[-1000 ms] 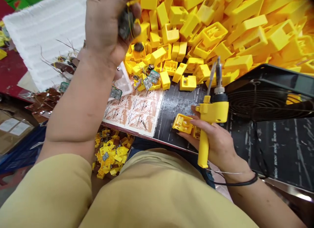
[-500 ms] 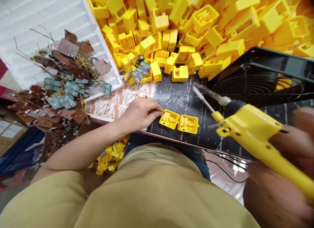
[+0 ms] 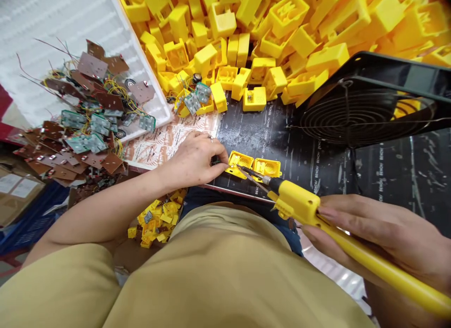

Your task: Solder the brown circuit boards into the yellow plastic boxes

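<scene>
My left hand (image 3: 195, 158) rests on the table edge with its fingers pinched together against the left one of two open yellow casing halves (image 3: 240, 161), (image 3: 268, 167) that lie side by side on the black mat (image 3: 317, 163). What the fingertips pinch is too small to make out. My right hand (image 3: 380, 234) grips a yellow soldering gun (image 3: 303, 206) by its long handle. The gun's metal tip points left and reaches over the left casing half, close to my left fingertips.
A big heap of yellow plastic casings (image 3: 282, 32) fills the back of the table. A black fan (image 3: 362, 107) stands at the right. Brown and green circuit boards with wires (image 3: 88, 121) lie on white foam (image 3: 63, 22) at the left. Small yellow parts (image 3: 158, 220) lie below the table edge.
My left hand came down from the raised position to the casing halves. My right hand swung the soldering gun round and lowered it, bringing its tip onto the left casing half.
</scene>
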Tool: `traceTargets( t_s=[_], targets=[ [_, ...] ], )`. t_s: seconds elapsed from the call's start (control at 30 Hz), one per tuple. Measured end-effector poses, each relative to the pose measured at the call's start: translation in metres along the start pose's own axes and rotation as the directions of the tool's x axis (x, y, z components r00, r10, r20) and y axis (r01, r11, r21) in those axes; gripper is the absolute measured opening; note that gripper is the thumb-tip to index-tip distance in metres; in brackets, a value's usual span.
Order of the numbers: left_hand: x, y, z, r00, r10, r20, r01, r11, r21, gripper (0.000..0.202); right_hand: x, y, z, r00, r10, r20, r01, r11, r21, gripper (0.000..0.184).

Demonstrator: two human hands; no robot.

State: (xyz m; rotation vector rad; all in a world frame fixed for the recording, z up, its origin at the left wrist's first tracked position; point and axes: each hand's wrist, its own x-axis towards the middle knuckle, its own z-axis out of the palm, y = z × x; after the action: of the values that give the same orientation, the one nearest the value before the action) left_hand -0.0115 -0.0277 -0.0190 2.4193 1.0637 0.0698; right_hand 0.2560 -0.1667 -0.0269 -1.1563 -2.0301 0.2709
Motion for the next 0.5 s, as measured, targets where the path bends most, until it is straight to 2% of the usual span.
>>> traceTargets(
  t_s=[0.13,0.2,0.37,0.5],
  targets=[
    [0.007,0.002,-0.004,0.998,0.038,0.055,-0.043,0.994,0.099,0.013,0.008,-0.004,0.004,0.997,-0.053,0.048,0.054,0.999,-0.005,0.009],
    [0.011,0.005,-0.008,0.995,0.047,0.092,-0.061,0.987,0.151,0.013,0.014,-0.004,0.005,0.995,-0.075,0.070,0.077,0.996,-0.033,0.006],
    [0.020,0.015,-0.015,0.980,0.031,0.195,-0.086,0.956,0.280,0.019,0.026,-0.006,0.000,0.976,-0.195,0.099,0.200,0.979,-0.044,0.017],
    [0.023,0.021,-0.019,0.972,0.014,0.236,-0.095,0.937,0.335,0.020,0.016,0.002,-0.013,0.974,-0.182,0.138,0.195,0.977,-0.083,0.024]
  ],
)
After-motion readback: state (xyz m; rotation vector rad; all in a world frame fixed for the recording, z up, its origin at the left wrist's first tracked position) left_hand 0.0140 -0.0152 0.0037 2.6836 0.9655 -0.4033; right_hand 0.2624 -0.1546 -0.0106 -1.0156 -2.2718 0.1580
